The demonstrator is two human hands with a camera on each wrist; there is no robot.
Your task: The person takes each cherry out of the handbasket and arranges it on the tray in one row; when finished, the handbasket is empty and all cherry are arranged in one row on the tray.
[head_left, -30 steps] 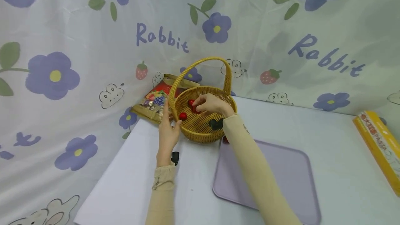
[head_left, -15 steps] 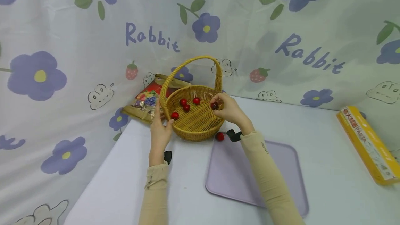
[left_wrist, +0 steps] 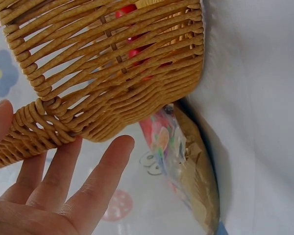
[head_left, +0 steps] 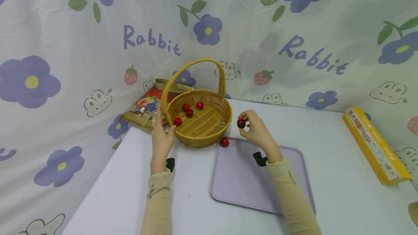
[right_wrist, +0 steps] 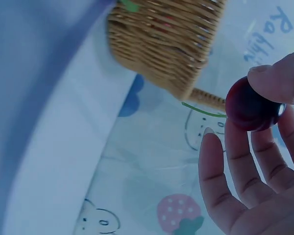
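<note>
In the head view, a round wicker basket with a tall arched handle holds several red cherries. My left hand is at its left side, fingers fairly straight. In the left wrist view, two fingertips touch the foot of the handle from behind, with the thumb on the other side. My right hand, right of the basket and over the tray's back edge, pinches a dark red cherry between thumb and fingers. A thin green stem sticks out from it. Another cherry lies at the tray's back left corner.
A lilac tray lies on the white table in front of the basket. A printed fruit bag leans behind the basket at left. A yellow pasta box lies at far right. Patterned cloth hangs behind.
My right hand has lifted a cherry out of the basket and carried it right and towards me. My left hand stays at the basket's left side. The head view has turned slightly right.
</note>
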